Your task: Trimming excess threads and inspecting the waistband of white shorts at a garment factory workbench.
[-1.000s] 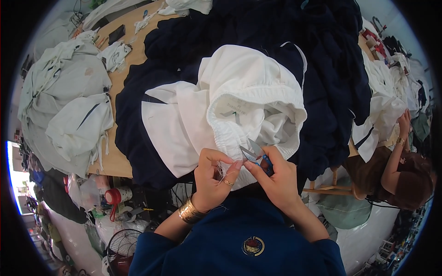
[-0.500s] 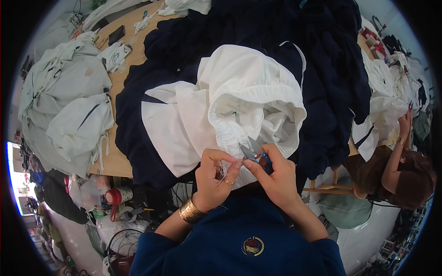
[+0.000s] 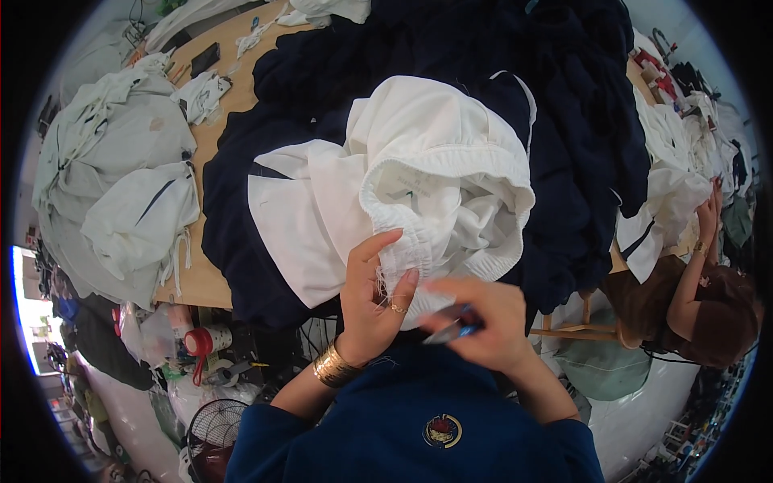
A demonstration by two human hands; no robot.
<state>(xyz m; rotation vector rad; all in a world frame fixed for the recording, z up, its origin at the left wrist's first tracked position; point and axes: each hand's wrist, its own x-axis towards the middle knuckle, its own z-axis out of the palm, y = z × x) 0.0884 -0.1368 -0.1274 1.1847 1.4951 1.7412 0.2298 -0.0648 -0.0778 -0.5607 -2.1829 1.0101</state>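
Observation:
A white garment (image 3: 322, 217) with a gathered elastic waistband (image 3: 487, 161) lies in front of me, its waist opening facing up. My left hand (image 3: 373, 294) holds the near left part of the waistband, thumb and forefinger spread over the gathers. Loose white threads (image 3: 382, 282) hang among its fingers. Close to the waistband's near edge, my right hand (image 3: 487, 326) is closed around small scissors (image 3: 457, 324) with blue handles. Motion smears this hand and the blades, which point toward my left, off the cloth. Its fingertips are partly hidden.
Dark navy cloth (image 3: 572, 161) is heaped under and behind the garment. White garments (image 3: 121, 193) pile up at left on the wooden table (image 3: 213, 121). A fan (image 3: 216, 431) and a red-lidded bottle (image 3: 201, 342) are below left. Another person (image 3: 717, 306) handles white cloth at right.
The scissors have dropped from the waistband toward me, blades swinging down and left. My left forefinger has stretched out over the waistband, away from the thumb.

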